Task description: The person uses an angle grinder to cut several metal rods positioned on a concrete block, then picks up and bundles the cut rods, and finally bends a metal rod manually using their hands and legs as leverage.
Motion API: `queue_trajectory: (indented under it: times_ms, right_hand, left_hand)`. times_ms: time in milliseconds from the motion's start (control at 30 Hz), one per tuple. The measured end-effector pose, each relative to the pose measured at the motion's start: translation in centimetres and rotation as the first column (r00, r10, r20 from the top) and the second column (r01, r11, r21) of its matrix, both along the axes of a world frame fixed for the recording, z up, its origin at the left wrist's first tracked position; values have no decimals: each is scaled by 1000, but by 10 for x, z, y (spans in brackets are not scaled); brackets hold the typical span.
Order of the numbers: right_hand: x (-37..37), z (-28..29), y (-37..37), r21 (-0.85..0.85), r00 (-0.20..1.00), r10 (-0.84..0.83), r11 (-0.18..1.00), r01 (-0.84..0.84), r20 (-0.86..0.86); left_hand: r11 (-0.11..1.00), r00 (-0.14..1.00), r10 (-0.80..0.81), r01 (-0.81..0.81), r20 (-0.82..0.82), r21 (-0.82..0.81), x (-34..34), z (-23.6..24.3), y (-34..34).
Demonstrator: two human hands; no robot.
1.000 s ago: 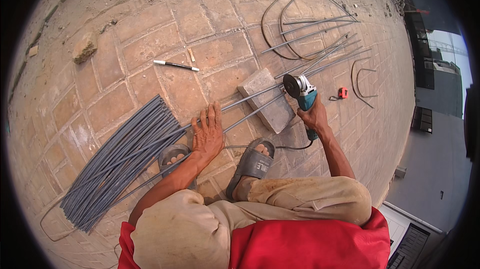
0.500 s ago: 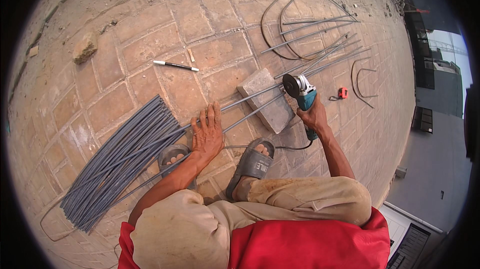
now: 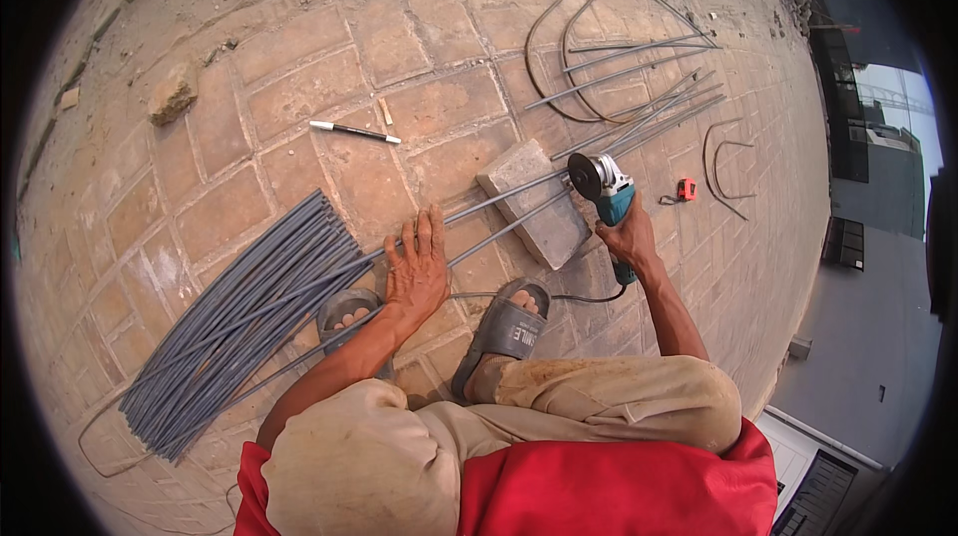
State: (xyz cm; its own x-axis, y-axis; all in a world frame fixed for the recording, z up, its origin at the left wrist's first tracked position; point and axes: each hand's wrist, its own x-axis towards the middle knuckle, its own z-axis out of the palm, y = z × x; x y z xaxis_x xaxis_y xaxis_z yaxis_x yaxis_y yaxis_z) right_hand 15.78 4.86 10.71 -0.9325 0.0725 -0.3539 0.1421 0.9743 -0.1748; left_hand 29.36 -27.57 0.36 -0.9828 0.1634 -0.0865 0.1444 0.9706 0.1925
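Note:
My right hand (image 3: pixel 628 241) is wrapped round the teal body of an angle grinder (image 3: pixel 616 205). Its dark cutting disc (image 3: pixel 585 177) is at the right end of a concrete block (image 3: pixel 537 199), right by a steel rod (image 3: pixel 499 199) that crosses the block. I cannot tell whether disc and rod touch. A second rod (image 3: pixel 507 229) lies across the block, nearer to me. My left hand (image 3: pixel 417 271) rests flat over the rods left of the block, fingers stretched out and slightly apart. A thick bundle of grey rods (image 3: pixel 244 321) lies beyond my left forearm.
Several cut rods (image 3: pixel 654 117) and bent bars (image 3: pixel 539 57) lie past the block. A red tape measure (image 3: pixel 686 190) is to the right. On the brick paving are a marker pen (image 3: pixel 354 132) and a stone (image 3: pixel 173 95). The grinder's cord (image 3: pixel 589 297) runs by my sandalled foot (image 3: pixel 504 331).
The view has shifted slightly. Both hands, the grinder and the rods keep nearly the same places relative to each other.

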Motion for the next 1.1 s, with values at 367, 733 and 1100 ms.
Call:
queue_trajectory:
  times_ms: [367,733,1100]
  right_hand:
    - [3,-7,11,-36,1000,2,999,-2,-7]
    - [-3,-5,9,-56,999,20,998,-22,-34]
    - [-3,-7,11,-64,998,34,997,-37,-44]
  left_hand:
    - [997,1000,6,-8,31,77,-1,3,0]
    - [1000,1000,0,1,-11,28,-1,-1,1]
    - [1000,1000,-3,3,11,24,-1,0,1]
